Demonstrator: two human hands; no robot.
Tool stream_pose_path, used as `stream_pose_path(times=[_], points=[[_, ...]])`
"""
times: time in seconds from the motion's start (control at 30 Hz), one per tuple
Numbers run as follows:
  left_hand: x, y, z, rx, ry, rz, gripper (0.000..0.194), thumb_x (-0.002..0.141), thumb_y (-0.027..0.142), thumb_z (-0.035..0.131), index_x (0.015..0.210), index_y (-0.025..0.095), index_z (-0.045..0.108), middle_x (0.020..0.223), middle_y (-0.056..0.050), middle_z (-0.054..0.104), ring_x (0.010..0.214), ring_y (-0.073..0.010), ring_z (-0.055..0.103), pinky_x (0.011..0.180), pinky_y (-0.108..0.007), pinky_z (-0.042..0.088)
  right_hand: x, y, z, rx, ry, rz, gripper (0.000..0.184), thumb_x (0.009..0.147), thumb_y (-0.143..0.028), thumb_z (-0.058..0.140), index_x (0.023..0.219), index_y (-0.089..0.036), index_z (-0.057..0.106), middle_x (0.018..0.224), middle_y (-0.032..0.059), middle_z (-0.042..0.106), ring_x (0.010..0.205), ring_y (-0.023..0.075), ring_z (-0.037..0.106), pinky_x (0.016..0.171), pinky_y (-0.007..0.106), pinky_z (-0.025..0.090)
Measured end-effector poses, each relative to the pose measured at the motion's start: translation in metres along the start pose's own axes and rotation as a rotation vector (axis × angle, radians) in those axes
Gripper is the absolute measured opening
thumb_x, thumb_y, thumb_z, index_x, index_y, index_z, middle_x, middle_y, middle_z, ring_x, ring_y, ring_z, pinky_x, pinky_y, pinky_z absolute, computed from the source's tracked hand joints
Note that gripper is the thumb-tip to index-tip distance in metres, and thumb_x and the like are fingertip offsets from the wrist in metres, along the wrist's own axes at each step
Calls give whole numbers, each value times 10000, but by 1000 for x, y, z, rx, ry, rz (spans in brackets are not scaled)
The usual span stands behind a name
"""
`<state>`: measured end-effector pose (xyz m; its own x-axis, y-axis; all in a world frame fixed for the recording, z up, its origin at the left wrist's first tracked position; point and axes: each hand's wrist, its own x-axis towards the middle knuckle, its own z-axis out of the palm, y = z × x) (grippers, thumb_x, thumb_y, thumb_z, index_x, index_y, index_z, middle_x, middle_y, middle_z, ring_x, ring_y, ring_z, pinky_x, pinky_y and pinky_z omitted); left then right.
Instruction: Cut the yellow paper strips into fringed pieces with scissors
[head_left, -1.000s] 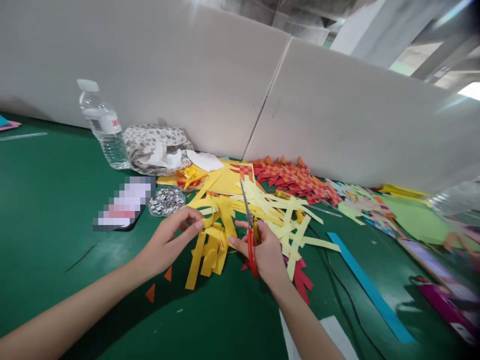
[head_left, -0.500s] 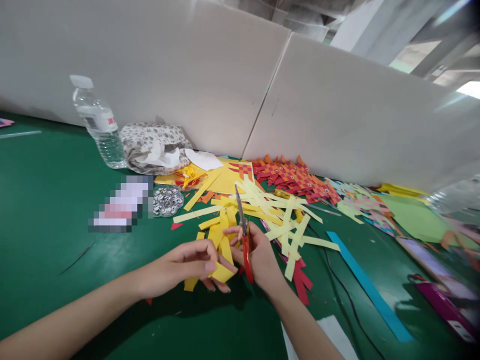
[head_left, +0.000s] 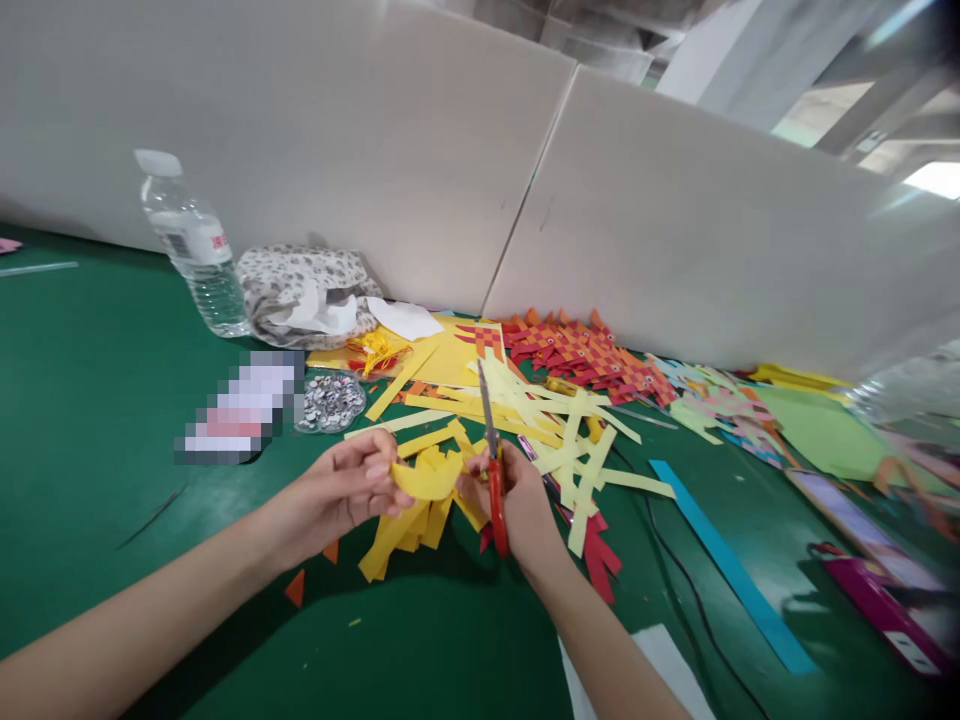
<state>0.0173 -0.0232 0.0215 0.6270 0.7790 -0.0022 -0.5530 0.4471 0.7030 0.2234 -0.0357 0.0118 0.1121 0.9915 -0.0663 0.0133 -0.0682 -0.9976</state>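
My left fingers point(head_left: 375, 478) are clamped on a yellow strip point(head_left: 429, 482), above the green table point(head_left: 450, 640). My right hand point(head_left: 529, 515) grips the scissors point(head_left: 496, 500); whether its fingertips also pinch paper, I cannot tell. I should bend the strip gently, with blades pointing away.

"What are those scissors point(head_left: 492, 455) of yours made of?"
"Metal blades with a dull shine, and smooth, glossy red handles that look like plastic."
"And your yellow strip point(head_left: 427, 479)?"
"Matt paper, smooth-faced, like the pale strips point(head_left: 592, 490)."
"The tabletop point(head_left: 420, 650)?"
"Smooth, softly glossy green. The bottle point(head_left: 196, 250) is clear, shiny plastic, ribbed low down; the patterned bundle point(head_left: 289, 272) looks like cloth."
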Motion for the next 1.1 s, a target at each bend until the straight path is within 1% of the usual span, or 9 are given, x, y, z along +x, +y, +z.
stream_pose_path(times=[0.1, 0.23, 0.33, 0.47, 0.57, 0.63, 0.8, 0.9, 1.1], points=[[2, -1, 1, 100, 89, 19, 181, 649, 96, 787, 706, 185, 640, 727, 47, 711, 710, -95, 698, 641, -128, 519, 1, 0, -2, 36, 60, -13, 423, 493, -263, 831, 718, -222, 475, 694, -44, 559, 654, 145, 556, 702, 311, 490], [4, -8, 2, 345, 141, -74, 157, 617, 123, 806, 653, 160, 658, 768, 7, 728, 705, -94, 675, 674, -160, 515, -1, -4, -4, -9, 136, -64, 420, 489, -305, 838, 700, -217, 485, 682, -43, 558, 640, 146, 552, 706, 315, 484], [7, -14, 2, 522, 170, -107, 150, 625, 166, 799, 677, 156, 659, 671, 16, 690, 631, -89, 629, 613, -169, 489, -3, -6, -4, -72, 151, -94, 382, 521, -322, 825, 696, -210, 504, 689, -30, 564, 625, 147, 543, 675, 310, 476], [8, -17, 3, 686, 203, -47, 135, 698, 255, 742, 720, 155, 654, 673, 2, 667, 629, -113, 608, 588, -199, 471, -5, -8, -4, -26, 121, -105, 359, 553, -312, 815, 708, -210, 508, 713, -23, 565, 667, 154, 563, 707, 314, 475], [9, -16, 3, 687, 212, -27, 149, 755, 308, 692, 795, 172, 649, 686, -8, 683, 658, -136, 637, 597, -217, 487, -6, -9, -2, 48, 81, -88, 360, 558, -313, 818, 692, -213, 500, 712, -25, 556, 751, 164, 582, 760, 309, 473], [9, -15, 3, 651, 210, -44, 157, 756, 321, 690, 821, 183, 654, 659, 3, 683, 617, -136, 645, 583, -226, 500, -6, -9, -2, 66, 61, -62, 369, 561, -333, 818, 700, -215, 497, 691, -33, 546, 720, 154, 577, 739, 296, 473], [9, -13, 6, 616, 263, -113, 115, 660, 233, 767, 754, 180, 727, 693, -2, 717, 621, -122, 643, 632, -225, 517, -6, -6, -2, 39, 42, -12, 402, 544, -340, 825, 737, -214, 495, 679, -44, 539, 587, 121, 526, 637, 279, 462], [7, -14, 10, 551, 277, -155, 197, 606, 187, 797, 796, 192, 747, 716, 1, 733, 649, -126, 648, 667, -233, 520, -7, -6, 0, 47, 25, 45, 412, 512, -283, 836, 724, -212, 491, 674, -59, 518, 564, 111, 506, 598, 267, 457], [6, -20, 9, 554, 235, -172, 268, 732, 333, 711, 964, 199, 730, 844, -25, 742, 734, -152, 647, 706, -265, 523, -9, -4, 3, 67, -66, 85, 380, 529, -274, 817, 714, -210, 492, 619, -71, 514, 548, 118, 500, 607, 283, 467]])
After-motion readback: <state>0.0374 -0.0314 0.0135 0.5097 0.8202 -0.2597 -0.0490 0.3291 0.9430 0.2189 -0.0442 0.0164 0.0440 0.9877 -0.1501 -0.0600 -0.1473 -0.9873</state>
